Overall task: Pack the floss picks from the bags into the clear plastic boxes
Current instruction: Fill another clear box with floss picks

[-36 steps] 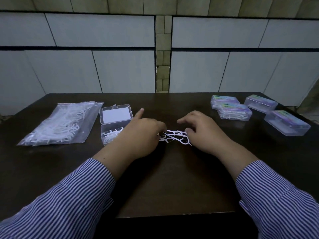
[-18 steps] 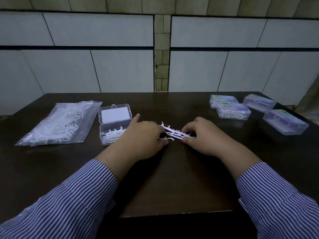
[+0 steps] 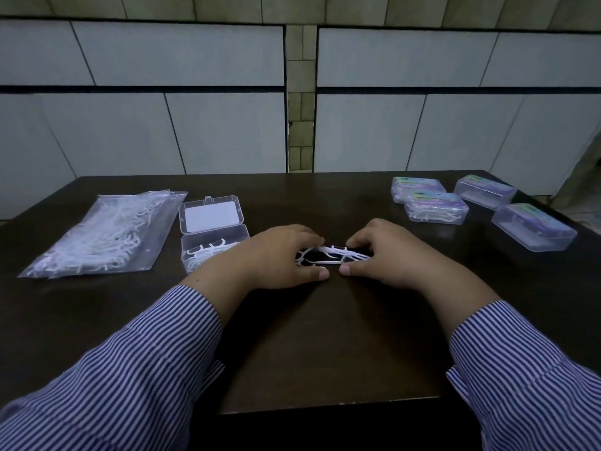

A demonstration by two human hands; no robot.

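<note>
A small bunch of white floss picks (image 3: 331, 255) lies between my two hands at the middle of the dark table (image 3: 325, 353). My left hand (image 3: 276, 255) grips its left end with curled fingers, and my right hand (image 3: 387, 255) pinches its right end. Just left of my left hand stands an open clear plastic box (image 3: 211, 236) with several picks inside; my wrist hides its right corner. A clear bag of floss picks (image 3: 107, 236) lies flat at the far left.
Several closed clear boxes with coloured labels sit at the back right: one (image 3: 414, 188), one (image 3: 435, 208), one (image 3: 484, 192) and one (image 3: 533, 226) nearest the right edge. A tiled wall (image 3: 227, 125) rises behind the table.
Both hands have drawn closer together around the floss picks, gathering the spread picks into a tighter bunch. My left index finger, earlier pointing out, is now curled in.
</note>
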